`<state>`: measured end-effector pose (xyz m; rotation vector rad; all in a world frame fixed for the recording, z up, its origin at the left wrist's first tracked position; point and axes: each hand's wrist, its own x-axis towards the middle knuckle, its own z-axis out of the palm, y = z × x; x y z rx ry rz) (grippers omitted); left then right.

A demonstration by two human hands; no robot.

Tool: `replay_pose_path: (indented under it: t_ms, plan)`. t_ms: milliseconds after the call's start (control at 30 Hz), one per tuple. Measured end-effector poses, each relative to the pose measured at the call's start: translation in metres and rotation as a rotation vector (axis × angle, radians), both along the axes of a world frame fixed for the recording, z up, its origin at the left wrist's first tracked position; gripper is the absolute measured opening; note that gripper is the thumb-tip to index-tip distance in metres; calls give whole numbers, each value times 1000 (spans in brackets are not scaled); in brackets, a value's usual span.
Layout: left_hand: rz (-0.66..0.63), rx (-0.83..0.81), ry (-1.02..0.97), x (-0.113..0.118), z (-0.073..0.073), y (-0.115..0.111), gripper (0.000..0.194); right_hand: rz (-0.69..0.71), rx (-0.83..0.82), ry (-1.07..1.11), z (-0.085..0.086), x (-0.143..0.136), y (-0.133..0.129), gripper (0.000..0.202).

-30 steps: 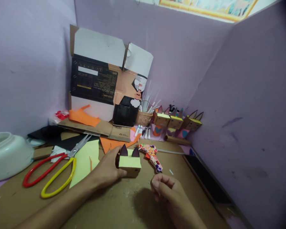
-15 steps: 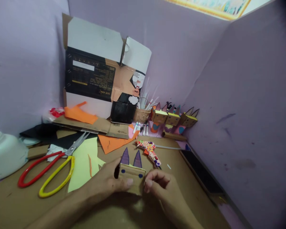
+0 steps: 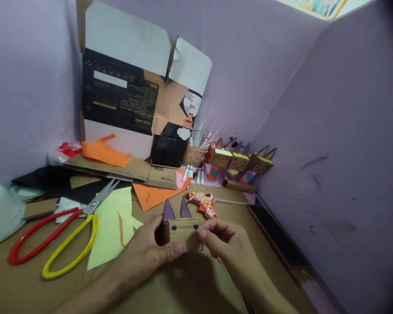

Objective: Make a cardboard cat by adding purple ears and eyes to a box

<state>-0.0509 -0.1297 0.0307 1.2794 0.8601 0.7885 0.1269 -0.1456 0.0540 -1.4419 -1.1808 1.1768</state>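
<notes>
My left hand [image 3: 147,249] is wrapped round a small cardboard box [image 3: 186,235] made as an animal head, its thumb across the lower front. Two pointed purple ears stand on top, and two dark blue dots sit on the front like eyes. At the right edge of that front, just beside the right dot, my right hand [image 3: 227,239] has thumb and forefinger pressed together. Whatever is in this pinch, if anything, is too small to make out. Behind the box lies a floral-patterned glue gun [image 3: 203,203], partly hidden by my right hand.
Large scissors [image 3: 80,218] with red and yellow handles lie at left, partly over pale yellow paper [image 3: 100,244]. Orange paper [image 3: 150,195], a flattened carton [image 3: 121,96], markers [image 3: 188,173] and similar cardboard animal heads [image 3: 239,161] stand behind. A dark flat panel [image 3: 277,235] lies right.
The box has risen slightly and turned, its front now more level. My right hand has moved up along its right edge to beside the dot. The camera view has shifted a little.
</notes>
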Motion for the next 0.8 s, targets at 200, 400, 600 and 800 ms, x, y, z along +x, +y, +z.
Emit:
replay_pose_path:
  t_ms: [200, 400, 600, 800]
  plan:
    - [22, -17, -5, 1, -1, -1, 52, 13, 85, -130, -5, -4, 5, 13]
    - [28, -53, -36, 1, 0, 0, 48, 93, 449, -446, -20, -1, 1, 14]
    - [58, -68, 39, 2, -4, -1, 50, 123, 600, -554, -21, -1, -2, 14]
    - [88, -52, 108, 2, -2, -2, 49, 37, 611, -530, -22, -5, -1, 14]
